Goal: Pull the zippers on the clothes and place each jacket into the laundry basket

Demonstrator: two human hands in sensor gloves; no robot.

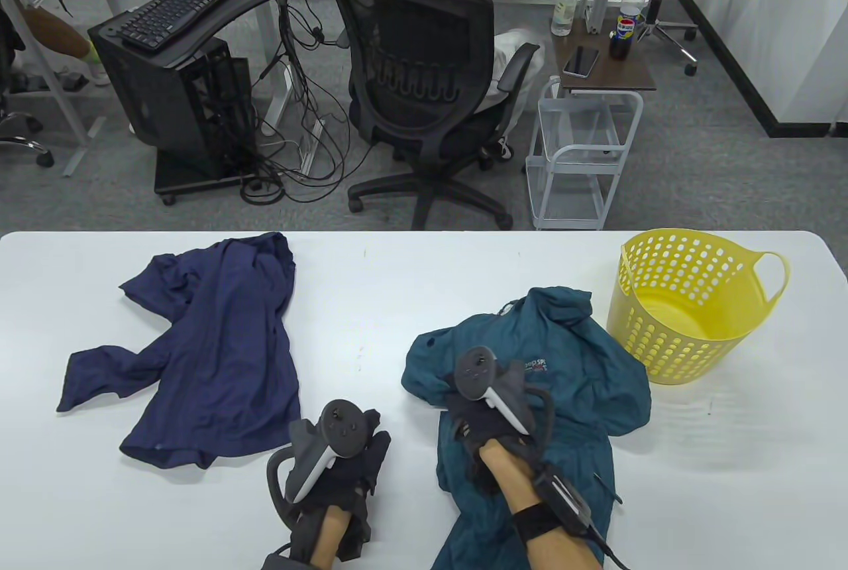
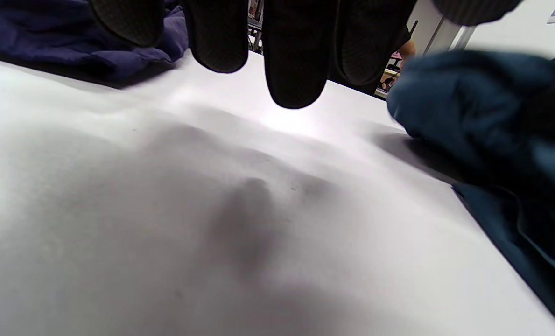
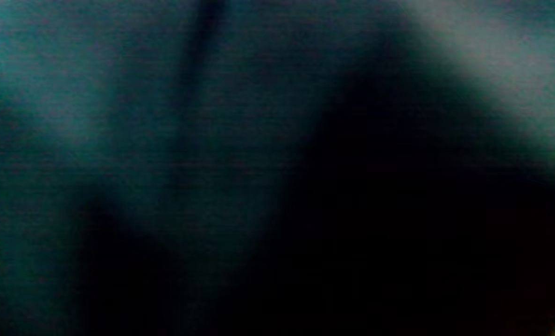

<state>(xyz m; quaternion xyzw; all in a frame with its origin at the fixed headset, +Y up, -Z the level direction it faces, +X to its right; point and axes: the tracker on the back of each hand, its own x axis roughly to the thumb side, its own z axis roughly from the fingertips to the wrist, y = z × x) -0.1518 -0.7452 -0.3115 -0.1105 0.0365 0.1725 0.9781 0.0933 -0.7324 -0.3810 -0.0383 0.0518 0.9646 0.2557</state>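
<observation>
The teal jacket [image 1: 583,398] lies crumpled on the white table [image 1: 371,305], right of centre. My right hand [image 1: 487,411] rests on its left half, but the tracker hides the fingers. The right wrist view shows only dark teal fabric [image 3: 118,116] pressed close. My left hand [image 1: 361,451] hovers low over bare table between the two jackets; its fingers [image 2: 296,70] hang straight and hold nothing. The navy jacket [image 1: 212,344] is spread out at the left. The yellow laundry basket [image 1: 662,344] stands upright at the right with nothing visible inside.
Beyond the table's far edge are a person in a black office chair [image 1: 430,86], a white wire cart [image 1: 583,152] and a computer stand with a keyboard [image 1: 179,6]. In the left wrist view, the teal jacket [image 2: 482,107] bulges at the right and the navy jacket [image 2: 72,42] at the top left.
</observation>
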